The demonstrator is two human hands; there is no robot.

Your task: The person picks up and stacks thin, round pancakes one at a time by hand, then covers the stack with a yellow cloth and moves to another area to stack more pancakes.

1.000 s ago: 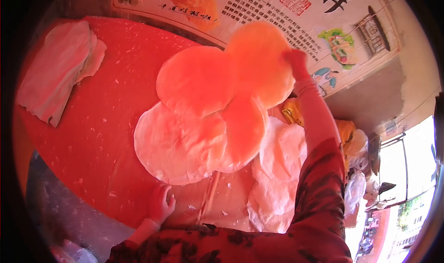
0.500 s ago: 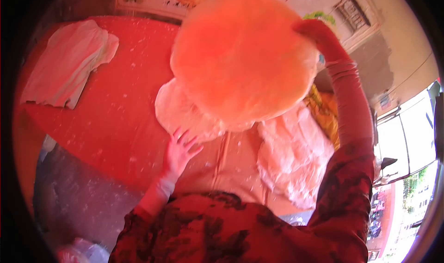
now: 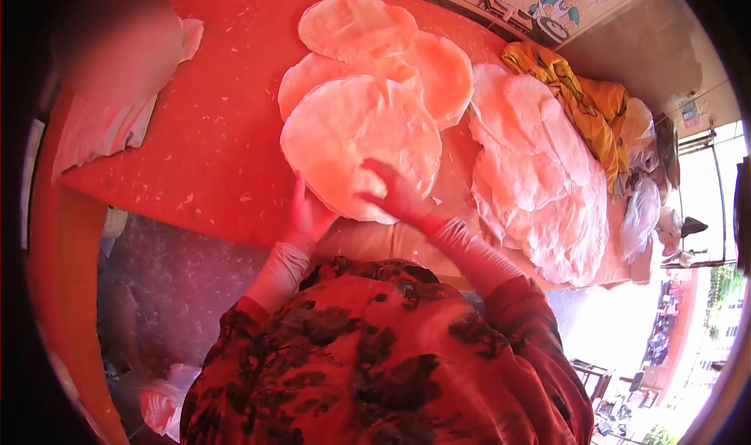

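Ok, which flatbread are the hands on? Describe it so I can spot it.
On the red table, find the overlapping group of round thin pale flatbreads. It is the nearest flatbread, lying on top, with the left hand and right hand at its near edge.

Thin, matt, papery flatbread (image 3: 356, 136) (faintly blistered) lies under the fingers (image 3: 383, 183); beneath it, a crumb-flecked red cloth (image 3: 211, 132), also matt.

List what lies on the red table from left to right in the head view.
Folded white cloth → round flatbread under both hands → loose pile of thin white flatbreads → crumpled yellow cloth at the table's right end.
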